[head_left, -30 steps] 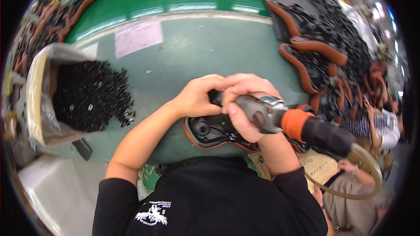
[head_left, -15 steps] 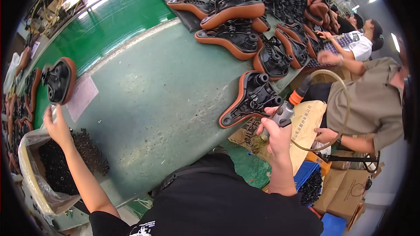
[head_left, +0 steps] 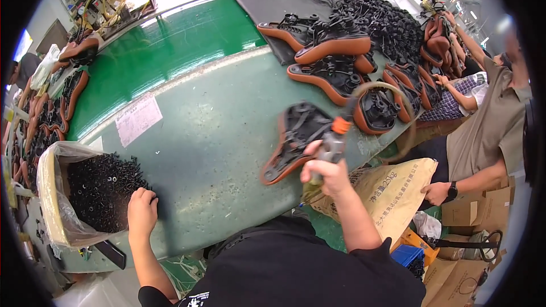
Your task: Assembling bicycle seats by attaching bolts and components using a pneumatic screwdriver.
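The green table [head_left: 210, 153] takes the most room, and at its far left side runs a shiny green strip [head_left: 165, 54]. On the right, a co-worker [head_left: 483, 113] touches with one hand a brown paper sack [head_left: 395, 193]. At the left of the table there is a box [head_left: 50, 199], lined with clear plastic, its opening turned to the right. Several brown and black seats [head_left: 333, 48] lie at the far right, beside a heap of black parts [head_left: 378, 23]. One nearer seat [head_left: 298, 128], a little blurred, is right of the table's middle, its black side upward. Just beside it, in the view, is a hand tool [head_left: 332, 149] with an orange ring; whether they touch, I cannot tell. The grip of the right hand [head_left: 329, 177] is closed around this tool. The left hand [head_left: 142, 213] is at the right edge of many small black screws [head_left: 99, 187], which spill from the box. Its fingers are bent and narrow; whether they hold some screw, I cannot tell.
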The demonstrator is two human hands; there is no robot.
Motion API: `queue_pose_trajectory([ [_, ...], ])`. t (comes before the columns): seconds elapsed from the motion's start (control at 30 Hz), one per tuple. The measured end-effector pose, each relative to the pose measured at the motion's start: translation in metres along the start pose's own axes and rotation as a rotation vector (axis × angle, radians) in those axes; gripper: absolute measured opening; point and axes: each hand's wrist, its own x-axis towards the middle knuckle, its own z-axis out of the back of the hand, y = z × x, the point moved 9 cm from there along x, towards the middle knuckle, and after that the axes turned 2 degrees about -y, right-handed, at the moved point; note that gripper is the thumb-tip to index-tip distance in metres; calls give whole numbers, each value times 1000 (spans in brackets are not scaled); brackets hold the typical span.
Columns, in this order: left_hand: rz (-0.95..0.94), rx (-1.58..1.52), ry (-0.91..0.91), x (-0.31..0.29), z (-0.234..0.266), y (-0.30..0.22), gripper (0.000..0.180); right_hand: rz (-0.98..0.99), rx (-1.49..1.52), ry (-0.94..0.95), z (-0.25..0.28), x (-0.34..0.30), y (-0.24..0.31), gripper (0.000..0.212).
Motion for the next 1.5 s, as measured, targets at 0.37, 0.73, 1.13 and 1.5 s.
queue_pose_trajectory([
  [0.37,-42,-38,-90,-7,20,-2,18,-240,-353,627,-100,33,-9,30],
  [0.73,286,-1987,209,-3,-56,-171,20,580,337,830,-198,-59,115,31],
  [1.13,122,-1937,-210,-19,-37,-147,12,473,407,952,-260,-45,68,32],
  [1.5,289,-1873,136,-13,-38,-175,27,548,262,1231,-248,-65,72,50],
])
